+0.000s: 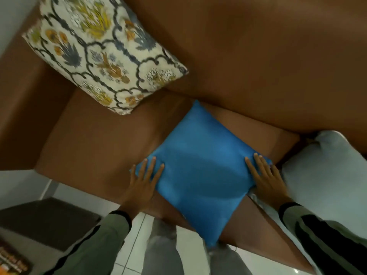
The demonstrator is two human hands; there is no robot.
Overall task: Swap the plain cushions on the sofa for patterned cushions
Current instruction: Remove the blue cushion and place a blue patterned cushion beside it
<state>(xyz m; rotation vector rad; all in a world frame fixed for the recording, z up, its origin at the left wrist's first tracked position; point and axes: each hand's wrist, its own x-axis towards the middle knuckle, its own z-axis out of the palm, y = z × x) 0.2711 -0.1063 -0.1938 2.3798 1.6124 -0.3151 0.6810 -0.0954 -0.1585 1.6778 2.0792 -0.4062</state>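
L hand [143,181], R hand [265,178] flat, ungripped, on blue cushion [200,165] corners, mid-frame; grip both evenly b4 lifting.

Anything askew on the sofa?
The blue cushion lies flat on the seat, turned cornerwise, one corner overhanging the front edge. Left hand and right hand rest flat on its side corners.

L hand [143,182] & R hand [265,176] both flat, fingers straight, palms down.

Bare sofa seat [95,135] is lying open left of the blue cushion [198,165]; a pale cushion [327,171] is crowding its right edge, and the patterned cushion [103,56] is filling the corner.
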